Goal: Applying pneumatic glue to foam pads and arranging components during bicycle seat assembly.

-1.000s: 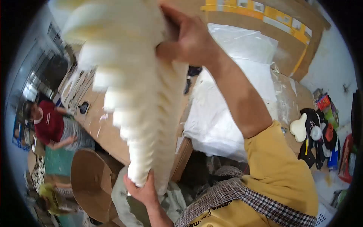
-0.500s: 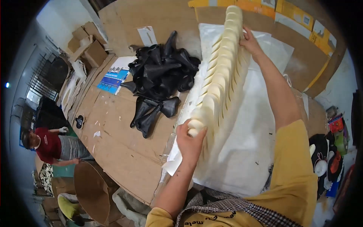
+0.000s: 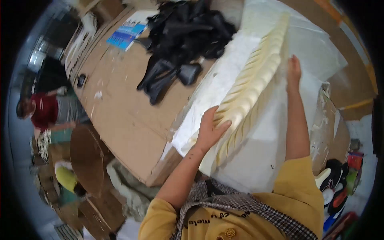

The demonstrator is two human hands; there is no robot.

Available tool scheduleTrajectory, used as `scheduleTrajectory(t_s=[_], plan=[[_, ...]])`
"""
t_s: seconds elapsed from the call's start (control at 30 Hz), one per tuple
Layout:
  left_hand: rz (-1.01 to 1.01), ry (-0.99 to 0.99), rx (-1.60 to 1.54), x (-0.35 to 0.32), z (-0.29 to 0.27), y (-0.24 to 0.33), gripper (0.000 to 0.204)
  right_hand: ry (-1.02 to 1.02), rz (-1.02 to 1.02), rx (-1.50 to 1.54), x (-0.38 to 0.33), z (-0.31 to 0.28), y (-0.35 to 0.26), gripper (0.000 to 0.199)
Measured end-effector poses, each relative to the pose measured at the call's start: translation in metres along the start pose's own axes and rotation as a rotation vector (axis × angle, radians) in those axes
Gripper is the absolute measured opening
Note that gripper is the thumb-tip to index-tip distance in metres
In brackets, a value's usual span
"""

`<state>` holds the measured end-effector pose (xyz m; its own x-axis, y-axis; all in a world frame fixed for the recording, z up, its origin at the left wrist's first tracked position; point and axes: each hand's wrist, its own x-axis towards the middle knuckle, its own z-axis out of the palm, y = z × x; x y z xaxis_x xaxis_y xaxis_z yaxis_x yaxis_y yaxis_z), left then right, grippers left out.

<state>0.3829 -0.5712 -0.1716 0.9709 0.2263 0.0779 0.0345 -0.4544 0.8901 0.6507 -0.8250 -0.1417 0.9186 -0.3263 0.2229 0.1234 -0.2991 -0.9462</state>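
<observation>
A long row of nested, cream-coloured curved foam pads (image 3: 256,84) lies slantwise on a white sheet (image 3: 260,160), its far end toward the upper right. My left hand (image 3: 210,130) is at the near part of the row, thumb and fingers spread against its left side and top. To the right of the row's far half, my right hand (image 3: 294,72) is raised with fingers extended, apart from the pads and holding nothing; motion blurs it a little. Left of the row is a heap of glossy black, saddle-shaped pieces (image 3: 184,32).
Cardboard (image 3: 132,104) covers the table, with a blue printed sheet (image 3: 126,35) and a small black piece (image 3: 81,80) on it. At far left stands a person in a red shirt (image 3: 43,111); below is someone in yellow-green (image 3: 66,178). A curved brown cardboard piece (image 3: 86,156) stands beside the table.
The row of pads has gone from being held up at both ends to lying on the white sheet. My right hand has come off its far end; my left has loosened from the near end.
</observation>
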Motion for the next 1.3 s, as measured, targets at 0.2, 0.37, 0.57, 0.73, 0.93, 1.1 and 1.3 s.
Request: scheduleTrajectory(t_s=[0.2,0.37,0.57,0.73,0.93,1.1,1.3], plan=[[-0.266,0.165,-0.211,-0.088,-0.091,-0.033,0.057,-0.210,-0.551,-0.167,-0.173,-0.013,-0.115,0.038],[-0.518,0.814,-0.347,-0.240,-0.187,-0.116,0.031,-1.123,-0.735,-0.070,-0.382,0.036,-0.153,0.035],[-0.774,1.528,0.029,-0.485,-0.270,-0.195,0.024,-1.722,-0.768,-0.029,-0.534,0.087,-0.164,0.028],[-1.272,1.517,-0.033,-0.616,-0.253,-0.254,0.033,-2.075,-0.705,-0.140,-0.653,0.148,-0.172,0.024],[-1.006,0.754,0.664,-0.602,-0.220,-0.296,0.036,-2.511,-0.810,0.368,-0.881,0.189,-0.141,0.025],[-0.969,-0.060,-0.142,-0.591,-0.197,-0.278,0.029,-2.305,-1.942,-1.263,-0.911,0.276,-0.108,0.034],[-0.631,0.812,-1.188,-0.570,-0.185,-0.240,0.030,-1.885,-1.705,-0.902,-0.836,0.368,-0.134,0.032]])
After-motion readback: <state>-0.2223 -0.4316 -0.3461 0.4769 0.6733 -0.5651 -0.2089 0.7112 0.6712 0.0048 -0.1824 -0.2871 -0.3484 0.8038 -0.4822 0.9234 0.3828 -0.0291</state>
